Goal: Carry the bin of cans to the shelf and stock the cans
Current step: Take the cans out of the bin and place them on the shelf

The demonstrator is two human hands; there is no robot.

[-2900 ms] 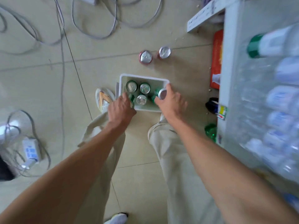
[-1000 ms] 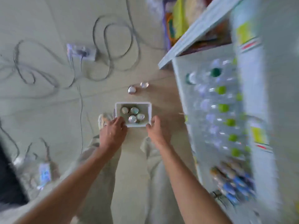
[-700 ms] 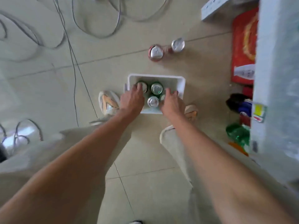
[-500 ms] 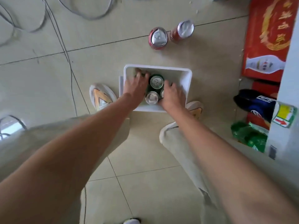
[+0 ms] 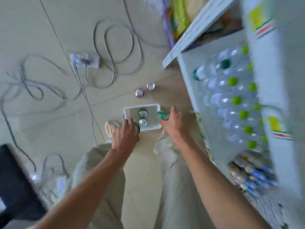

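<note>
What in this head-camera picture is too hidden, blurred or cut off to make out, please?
- Head view: the can in the left hand is mostly hidden by the fingers.
- Labels on the shelf bottles are lost to motion blur.
- The dark object at lower left is cut off by the frame edge.
- Any print on the can in the right hand is too small.

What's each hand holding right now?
Left hand: closed on a green can, over the white bin's near-left corner.
Right hand: closed on another green can, lying sideways.
</note>
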